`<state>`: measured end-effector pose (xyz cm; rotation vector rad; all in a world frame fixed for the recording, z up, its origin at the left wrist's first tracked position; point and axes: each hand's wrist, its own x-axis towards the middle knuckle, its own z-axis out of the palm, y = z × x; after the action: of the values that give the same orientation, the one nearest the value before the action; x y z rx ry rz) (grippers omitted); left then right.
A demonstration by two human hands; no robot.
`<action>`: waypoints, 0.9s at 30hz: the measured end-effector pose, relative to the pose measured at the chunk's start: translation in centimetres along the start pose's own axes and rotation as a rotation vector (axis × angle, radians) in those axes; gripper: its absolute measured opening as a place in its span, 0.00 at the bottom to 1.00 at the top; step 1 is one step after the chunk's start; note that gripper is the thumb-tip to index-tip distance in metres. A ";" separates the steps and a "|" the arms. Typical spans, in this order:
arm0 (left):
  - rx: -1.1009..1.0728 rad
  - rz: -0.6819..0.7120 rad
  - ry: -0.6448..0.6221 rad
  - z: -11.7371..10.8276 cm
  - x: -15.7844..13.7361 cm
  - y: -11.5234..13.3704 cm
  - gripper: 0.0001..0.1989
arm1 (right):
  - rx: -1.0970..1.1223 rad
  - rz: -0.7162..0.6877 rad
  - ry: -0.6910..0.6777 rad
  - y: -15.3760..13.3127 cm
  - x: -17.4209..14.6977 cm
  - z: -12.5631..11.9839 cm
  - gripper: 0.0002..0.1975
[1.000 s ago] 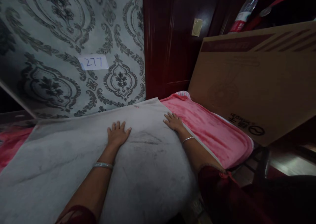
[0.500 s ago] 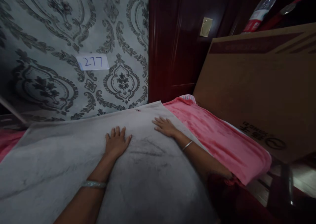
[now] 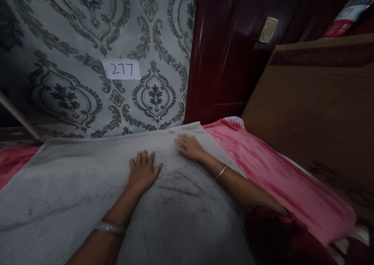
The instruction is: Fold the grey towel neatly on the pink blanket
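A large grey cloth (image 3: 87,171), soft-looking and marked with darker streaks, is spread flat in front of me. My left hand (image 3: 143,171) lies on its middle, palm down with the fingers spread. Farther right, my right hand (image 3: 189,146) is over the cloth near its far edge; its fingertips are blurred by motion but look stretched out and hold nothing. Whether those fingers touch the fabric I cannot tell. Beyond the cloth's right edge a pink blanket (image 3: 280,179) shows from underneath.
Patterned wallpaper (image 3: 154,93) with a paper label (image 3: 122,69) reading 277 rises behind the cloth. To its right stands a dark red wooden panel (image 3: 224,62). A big cardboard box (image 3: 315,109) leans at the right, with a bottle (image 3: 347,17) behind its top edge.
My right hand has moved left over the cloth relative to my left hand, which stays in place. The camera view has turned slightly, shifting the wall and box.
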<state>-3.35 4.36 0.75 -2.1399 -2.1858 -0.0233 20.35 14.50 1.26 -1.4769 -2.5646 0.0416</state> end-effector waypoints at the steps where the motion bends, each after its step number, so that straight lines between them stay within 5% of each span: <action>1: 0.000 0.000 0.001 0.1 0.0 0.0 0.36 | 0.026 -0.110 -0.030 -0.9 0.2 0.6 0.28; 3: -0.006 0.001 0.002 0.2 0.0 -0.1 0.36 | 0.056 -0.163 -0.076 -1.0 0.8 1.4 0.28; 8: -0.044 0.016 0.022 0.8 0.3 -0.3 0.35 | 0.033 0.227 -0.086 5.7 3.0 1.4 0.30; 12: -0.042 -0.001 -0.003 0.7 0.3 -0.2 0.35 | 0.030 0.349 -0.098 8.7 4.1 0.7 0.31; 19: -0.030 0.000 -0.036 0.1 0.2 -0.2 0.36 | 0.063 0.453 -0.136 5.1 2.8 -0.5 0.32; 24: -0.023 0.014 -0.005 0.4 0.5 -0.2 0.36 | 0.084 0.211 -0.080 0.1 -4.6 1.3 0.32; 27: -0.029 0.009 -0.008 0.2 0.6 -0.1 0.36 | 0.037 0.134 -0.087 0.7 -9.4 1.1 0.31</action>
<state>-3.46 4.95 0.63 -2.1683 -2.1937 -0.0464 25.34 6.81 -1.26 -1.6663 -2.5116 0.1733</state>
